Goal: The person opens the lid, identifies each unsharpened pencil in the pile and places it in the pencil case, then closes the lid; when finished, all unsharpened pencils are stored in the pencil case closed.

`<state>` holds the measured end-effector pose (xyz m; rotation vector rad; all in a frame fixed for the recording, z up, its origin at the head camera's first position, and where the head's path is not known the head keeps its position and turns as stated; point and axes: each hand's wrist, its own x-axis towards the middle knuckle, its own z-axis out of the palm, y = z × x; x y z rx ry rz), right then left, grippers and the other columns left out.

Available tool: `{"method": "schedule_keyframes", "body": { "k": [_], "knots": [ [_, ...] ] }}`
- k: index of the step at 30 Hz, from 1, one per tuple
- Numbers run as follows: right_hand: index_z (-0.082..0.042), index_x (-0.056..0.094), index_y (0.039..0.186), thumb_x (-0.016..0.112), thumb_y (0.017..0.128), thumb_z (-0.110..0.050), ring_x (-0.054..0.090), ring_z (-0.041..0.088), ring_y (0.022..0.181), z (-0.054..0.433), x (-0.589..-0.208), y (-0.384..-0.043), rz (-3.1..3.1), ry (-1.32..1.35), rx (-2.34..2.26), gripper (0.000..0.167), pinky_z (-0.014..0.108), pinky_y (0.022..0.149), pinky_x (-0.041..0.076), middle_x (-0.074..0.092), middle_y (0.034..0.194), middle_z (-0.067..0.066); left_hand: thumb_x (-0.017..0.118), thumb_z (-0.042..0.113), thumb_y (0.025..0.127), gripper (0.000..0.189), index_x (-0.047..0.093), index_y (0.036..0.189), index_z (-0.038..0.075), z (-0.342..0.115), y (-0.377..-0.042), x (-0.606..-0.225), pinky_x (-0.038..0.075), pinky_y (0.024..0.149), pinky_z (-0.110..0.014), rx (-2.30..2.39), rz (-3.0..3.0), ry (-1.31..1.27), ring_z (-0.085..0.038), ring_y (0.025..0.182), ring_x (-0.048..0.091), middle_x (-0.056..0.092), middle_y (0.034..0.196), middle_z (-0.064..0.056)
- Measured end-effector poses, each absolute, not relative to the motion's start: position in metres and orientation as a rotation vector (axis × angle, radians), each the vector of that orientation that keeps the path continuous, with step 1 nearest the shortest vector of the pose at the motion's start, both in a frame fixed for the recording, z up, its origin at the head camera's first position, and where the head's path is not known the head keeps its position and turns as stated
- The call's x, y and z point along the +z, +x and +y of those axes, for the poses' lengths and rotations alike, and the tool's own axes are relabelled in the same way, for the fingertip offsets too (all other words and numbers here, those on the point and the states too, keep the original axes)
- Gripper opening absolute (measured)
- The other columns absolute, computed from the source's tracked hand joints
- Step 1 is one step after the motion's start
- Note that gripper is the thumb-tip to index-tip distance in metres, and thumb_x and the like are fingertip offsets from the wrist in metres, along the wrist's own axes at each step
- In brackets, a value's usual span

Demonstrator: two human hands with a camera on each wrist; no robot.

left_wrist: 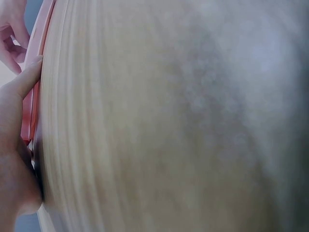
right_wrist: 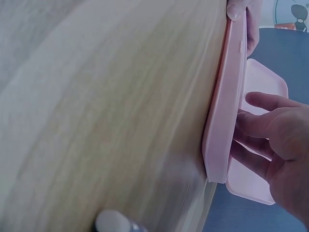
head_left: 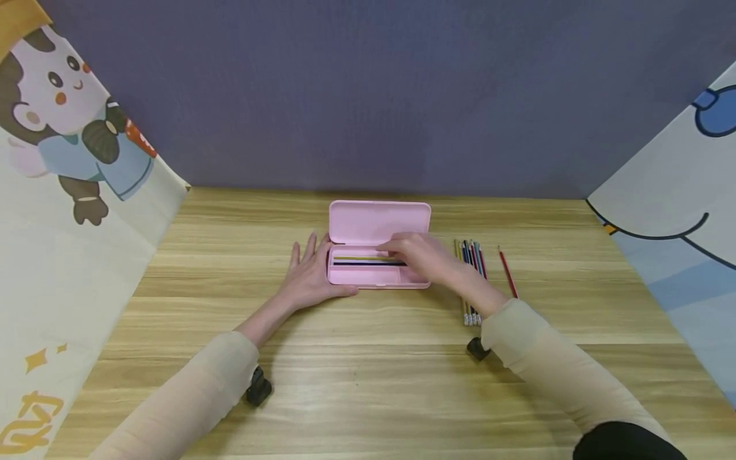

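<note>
A pink pencil case (head_left: 365,275) lies on the table with its lid (head_left: 379,220) raised at the back. Inside, a yellow pencil (head_left: 362,258) and a dark pencil (head_left: 362,263) lie side by side lengthwise. My left hand (head_left: 310,275) spans the case's left end, fingers straight and spread, thumb (left_wrist: 31,75) along the front edge. Over the right half of the case, my right hand (head_left: 422,255) reaches in from above. Its fingers (right_wrist: 251,159) are bent loosely and stand apart, some dipping behind the front wall, which hides their tips.
Right of the case lies a row of several pencils (head_left: 473,255), eraser ends toward me, partly under the right forearm. A red pencil (head_left: 508,273) lies apart, farther right. A dark blue panel (head_left: 368,96) rises behind the wooden table (head_left: 368,383); printed cartoon panels flank it.
</note>
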<state>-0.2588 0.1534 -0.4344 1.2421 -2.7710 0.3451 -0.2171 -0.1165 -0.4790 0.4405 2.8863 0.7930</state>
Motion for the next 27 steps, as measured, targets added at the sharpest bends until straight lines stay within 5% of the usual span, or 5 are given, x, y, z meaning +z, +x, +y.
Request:
{"method": "schedule_keyframes", "body": {
  "k": [15,27],
  "knots": [
    [-0.012,0.074,0.126,0.069,0.097,-0.006,0.073,0.018,0.089,0.181,-0.422,-0.257,-2.764,1.173,0.549,0.03,0.037,0.077,0.061,0.078,0.114,0.006,0.077,0.073,0.074,0.116,0.026,0.16,0.015,-0.116,-0.218,-0.481,-0.012,0.129,-0.06,0.784,2.885,0.436,-0.037,0.163,-0.004,0.01,0.175,-0.013],
    [-0.005,0.072,0.126,0.069,0.097,-0.004,0.072,0.018,0.083,0.218,-0.417,-0.248,-2.728,1.036,0.893,0.03,0.027,0.071,0.061,0.078,0.112,0.014,0.077,0.073,0.074,0.114,0.027,0.159,0.014,-0.116,-0.218,-0.48,-0.012,0.129,-0.06,0.785,2.891,0.441,-0.037,0.163,-0.003,0.01,0.175,-0.013]
  ]
}}
